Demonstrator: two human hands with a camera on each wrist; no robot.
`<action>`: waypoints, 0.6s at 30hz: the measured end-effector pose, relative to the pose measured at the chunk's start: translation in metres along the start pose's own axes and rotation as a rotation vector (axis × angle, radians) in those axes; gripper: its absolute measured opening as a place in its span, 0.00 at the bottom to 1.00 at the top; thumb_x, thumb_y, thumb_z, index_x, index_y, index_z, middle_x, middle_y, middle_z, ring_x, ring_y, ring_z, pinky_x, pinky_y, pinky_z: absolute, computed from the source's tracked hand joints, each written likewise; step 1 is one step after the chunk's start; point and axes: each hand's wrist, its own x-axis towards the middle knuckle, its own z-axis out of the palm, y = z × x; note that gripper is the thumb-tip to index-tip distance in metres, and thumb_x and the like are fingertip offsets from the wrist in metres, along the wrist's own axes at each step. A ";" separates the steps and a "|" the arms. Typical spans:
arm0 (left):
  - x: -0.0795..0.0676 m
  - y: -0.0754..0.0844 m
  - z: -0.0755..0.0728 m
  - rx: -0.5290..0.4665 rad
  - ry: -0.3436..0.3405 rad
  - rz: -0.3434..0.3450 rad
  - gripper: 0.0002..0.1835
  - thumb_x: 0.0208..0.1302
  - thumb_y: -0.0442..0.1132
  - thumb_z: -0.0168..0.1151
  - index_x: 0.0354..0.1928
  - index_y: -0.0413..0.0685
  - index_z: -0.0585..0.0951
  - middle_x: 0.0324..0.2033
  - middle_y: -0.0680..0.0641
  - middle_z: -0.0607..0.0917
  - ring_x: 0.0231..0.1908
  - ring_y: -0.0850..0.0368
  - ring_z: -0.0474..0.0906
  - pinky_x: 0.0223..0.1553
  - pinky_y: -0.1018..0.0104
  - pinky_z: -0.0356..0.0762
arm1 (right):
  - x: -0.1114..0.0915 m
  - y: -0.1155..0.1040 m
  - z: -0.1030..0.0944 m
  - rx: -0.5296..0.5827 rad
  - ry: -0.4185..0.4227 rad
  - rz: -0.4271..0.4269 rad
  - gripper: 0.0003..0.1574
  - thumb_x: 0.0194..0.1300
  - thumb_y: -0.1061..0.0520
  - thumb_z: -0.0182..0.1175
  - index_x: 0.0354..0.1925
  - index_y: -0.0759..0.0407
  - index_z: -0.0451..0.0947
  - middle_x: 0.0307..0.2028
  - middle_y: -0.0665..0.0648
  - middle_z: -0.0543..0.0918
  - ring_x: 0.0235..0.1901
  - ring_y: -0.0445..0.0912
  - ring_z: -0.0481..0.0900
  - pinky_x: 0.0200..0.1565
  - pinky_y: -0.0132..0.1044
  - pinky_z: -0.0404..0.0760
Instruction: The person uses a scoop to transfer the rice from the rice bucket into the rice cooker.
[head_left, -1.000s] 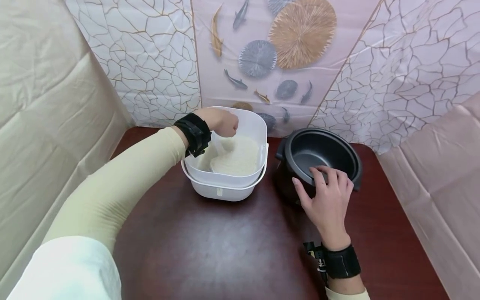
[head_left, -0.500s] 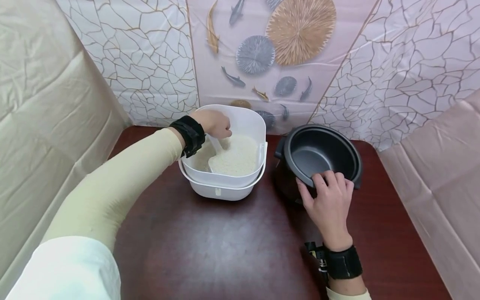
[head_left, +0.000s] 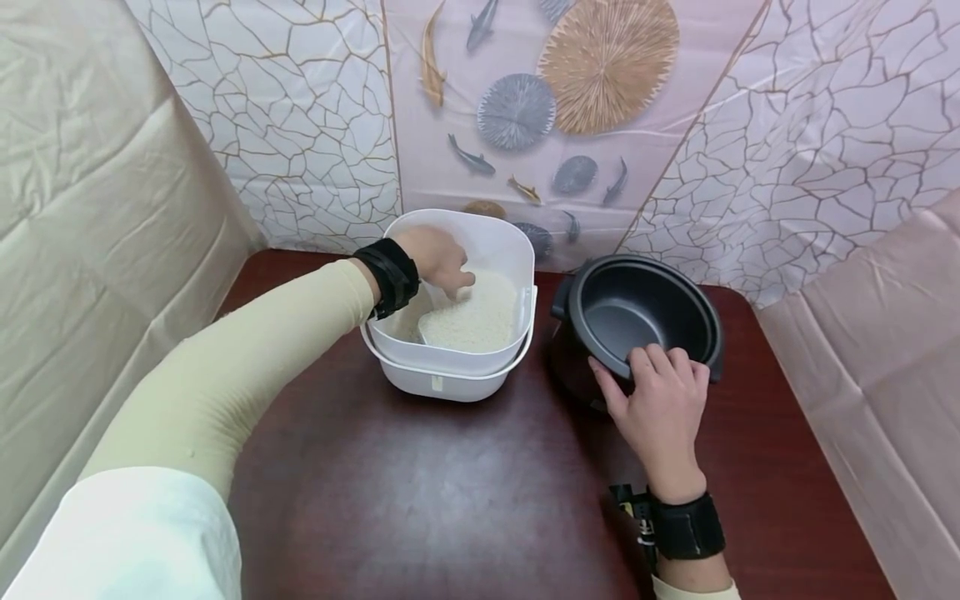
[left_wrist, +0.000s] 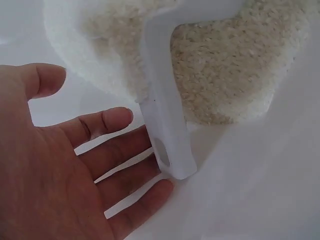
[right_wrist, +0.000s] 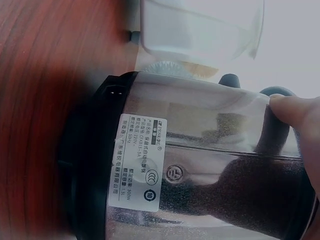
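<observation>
My left hand point(head_left: 441, 260) reaches into a white rice bin point(head_left: 442, 362). The left wrist view shows its fingers spread and loosely extended, the middle ones right at the handle of a white scoop point(left_wrist: 167, 120). That scoop lies on the rice point(left_wrist: 220, 70) with its handle angled up along the bin wall; in the head view the hand hides most of it. To the right, my right hand point(head_left: 663, 404) grips the near rim of a black-rimmed rice cooker point(head_left: 637, 317), thumb outside and fingers over the edge. No rice shows on the dark bottom of the cooker.
Both containers stand at the back of a dark red-brown table point(head_left: 450, 492). A white carrying handle point(head_left: 517, 354) hangs round the bin. Patterned cloth point(head_left: 315, 125) rises directly behind, and beige cloth point(head_left: 97, 233) walls in the sides. The cooker's label point(right_wrist: 137, 162) faces the right wrist camera.
My left hand's fingers have come off the scoop handle and spread, the hand dipping slightly deeper. My right hand has come down onto the cooker's rim.
</observation>
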 end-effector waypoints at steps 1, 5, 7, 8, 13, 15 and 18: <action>-0.001 -0.001 0.000 -0.003 0.007 0.006 0.29 0.77 0.61 0.42 0.55 0.48 0.84 0.47 0.46 0.85 0.46 0.49 0.78 0.58 0.55 0.72 | 0.000 0.000 0.000 -0.001 -0.002 0.001 0.35 0.67 0.35 0.68 0.24 0.60 0.67 0.23 0.59 0.68 0.31 0.63 0.70 0.41 0.62 0.65; -0.002 -0.003 0.001 -0.010 0.018 0.026 0.27 0.78 0.59 0.43 0.52 0.49 0.84 0.41 0.47 0.83 0.42 0.49 0.77 0.54 0.55 0.72 | -0.001 0.001 0.000 -0.006 -0.007 0.005 0.35 0.67 0.35 0.67 0.24 0.60 0.68 0.23 0.58 0.67 0.31 0.63 0.70 0.40 0.62 0.65; -0.002 -0.004 0.000 -0.002 0.017 0.035 0.26 0.78 0.58 0.42 0.52 0.49 0.84 0.40 0.47 0.83 0.42 0.49 0.77 0.54 0.55 0.73 | -0.001 0.001 0.000 -0.005 -0.003 0.006 0.35 0.67 0.35 0.67 0.24 0.61 0.68 0.23 0.59 0.67 0.32 0.63 0.70 0.40 0.62 0.65; -0.002 -0.004 -0.001 -0.001 0.015 0.035 0.26 0.78 0.57 0.43 0.52 0.49 0.85 0.41 0.47 0.84 0.43 0.49 0.78 0.55 0.55 0.73 | -0.001 0.001 0.000 -0.004 0.000 0.008 0.35 0.67 0.35 0.68 0.24 0.60 0.67 0.23 0.58 0.67 0.32 0.63 0.69 0.40 0.62 0.65; -0.007 -0.004 -0.007 0.042 0.020 0.023 0.27 0.78 0.57 0.43 0.51 0.49 0.86 0.45 0.46 0.86 0.45 0.48 0.80 0.56 0.51 0.75 | 0.000 0.000 0.001 0.007 0.005 0.014 0.35 0.66 0.36 0.69 0.23 0.60 0.67 0.23 0.58 0.67 0.31 0.63 0.69 0.40 0.62 0.64; -0.009 -0.003 -0.012 0.065 0.024 0.013 0.28 0.77 0.59 0.42 0.53 0.49 0.87 0.48 0.45 0.87 0.47 0.47 0.81 0.58 0.50 0.76 | 0.000 0.000 0.001 0.010 0.005 0.017 0.35 0.66 0.36 0.69 0.23 0.61 0.68 0.23 0.58 0.67 0.31 0.63 0.69 0.40 0.62 0.64; -0.012 -0.002 -0.019 0.062 0.004 0.007 0.31 0.78 0.60 0.41 0.58 0.49 0.86 0.54 0.45 0.87 0.54 0.47 0.81 0.68 0.47 0.67 | 0.000 0.000 0.002 0.015 0.005 0.022 0.35 0.67 0.36 0.69 0.23 0.61 0.68 0.23 0.59 0.67 0.32 0.63 0.69 0.41 0.63 0.64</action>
